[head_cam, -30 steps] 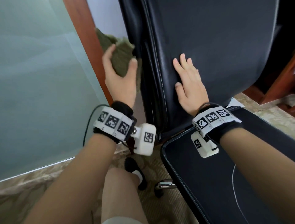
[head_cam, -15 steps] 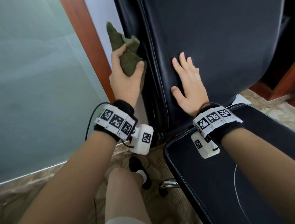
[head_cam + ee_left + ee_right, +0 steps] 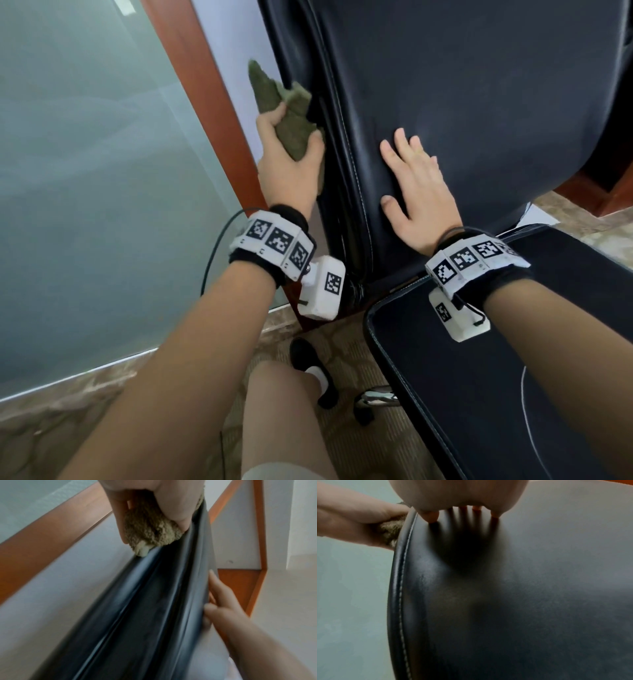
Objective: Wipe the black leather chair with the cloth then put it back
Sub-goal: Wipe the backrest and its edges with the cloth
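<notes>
The left hand [image 3: 291, 164] grips a bunched olive cloth [image 3: 286, 118] against the black leather chair [image 3: 462, 102] backrest's side edge, while the right hand [image 3: 416, 192] lies flat, bracing its front; firm, seam-following strokes would suit.

Both bare forearms are reaching forward, each wrist wearing a black band with a white tagged camera unit. The left hand [image 3: 291, 164] is raised, fingers and thumb curling round the cloth [image 3: 287, 116] and pressing it against the side edge of the chair [image 3: 479, 102]. The right hand [image 3: 418, 192] is lying flat on the backrest, fingers straight and slightly spread, thumb out to the side.
</notes>
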`<state>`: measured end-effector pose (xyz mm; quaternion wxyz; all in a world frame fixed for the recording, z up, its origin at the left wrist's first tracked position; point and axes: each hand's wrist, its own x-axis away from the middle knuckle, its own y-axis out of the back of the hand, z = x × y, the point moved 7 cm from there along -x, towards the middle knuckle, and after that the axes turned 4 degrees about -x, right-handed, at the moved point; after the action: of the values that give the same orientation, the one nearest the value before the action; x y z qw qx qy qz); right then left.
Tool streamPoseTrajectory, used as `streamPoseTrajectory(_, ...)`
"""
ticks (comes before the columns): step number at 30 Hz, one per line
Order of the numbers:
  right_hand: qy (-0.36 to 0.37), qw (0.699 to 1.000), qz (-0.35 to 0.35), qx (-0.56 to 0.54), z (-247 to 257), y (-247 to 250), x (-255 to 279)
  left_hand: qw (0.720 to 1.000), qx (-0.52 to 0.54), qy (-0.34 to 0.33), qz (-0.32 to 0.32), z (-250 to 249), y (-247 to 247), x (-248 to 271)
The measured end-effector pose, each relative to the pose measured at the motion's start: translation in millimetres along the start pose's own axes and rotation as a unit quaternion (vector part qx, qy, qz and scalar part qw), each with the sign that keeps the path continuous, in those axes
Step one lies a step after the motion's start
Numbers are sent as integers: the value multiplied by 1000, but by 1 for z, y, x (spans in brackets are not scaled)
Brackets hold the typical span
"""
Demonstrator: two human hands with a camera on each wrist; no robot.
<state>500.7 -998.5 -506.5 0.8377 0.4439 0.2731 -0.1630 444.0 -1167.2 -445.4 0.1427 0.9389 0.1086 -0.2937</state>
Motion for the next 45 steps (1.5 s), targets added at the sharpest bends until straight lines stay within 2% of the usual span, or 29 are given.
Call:
streamPoseTrajectory(3,-15,1000,4,-3,-4,2,2,996,-59,36,64,25,-8,23)
streamPoseTrajectory(5,-16,1000,17,-4,-5,4,3,993,-74,54,79,38,-7,35)
streamPoseTrajectory(7,-11,1000,28,0,-5,5,4,996,-33,61,49,35,0,33)
streamPoseTrajectory(9,-7,1000,31,-1,-5,5,4,998,29,48,-18,18,11,18)
streamPoseTrajectory(11,-5,1000,26,-5,-3,4,5,995,64,18,-75,-7,20,-5)
streamPoseTrajectory(13,-4,1000,19,-9,-3,4,4,992,83,-22,-92,-33,21,-26)
streamPoseTrajectory(17,0,1000,9,-8,-6,2,3,995,68,-23,-71,-42,8,-38)
streamPoseTrajectory(20,9,1000,-1,-2,-8,1,3,999,35,-16,-31,-20,2,-24)
streamPoseTrajectory(24,12,1000,-3,2,-8,-1,4,999,-6,25,39,16,-5,4)
streamPoseTrajectory(27,6,1000,1,4,-8,0,4,997,-16,46,53,22,-7,11)
streamPoseTrajectory(29,5,1000,10,10,-7,0,4,998,0,48,37,16,-6,10)
streamPoseTrajectory(36,-5,1000,19,9,-4,2,6,993,89,14,-81,-17,3,-9)
streamPoseTrajectory(41,-10,1000,22,-5,-3,2,5,995,59,-6,-85,-8,-9,9)
streamPoseTrajectory(45,-13,1000,23,-14,-2,3,5,997,37,13,-65,19,-13,26)
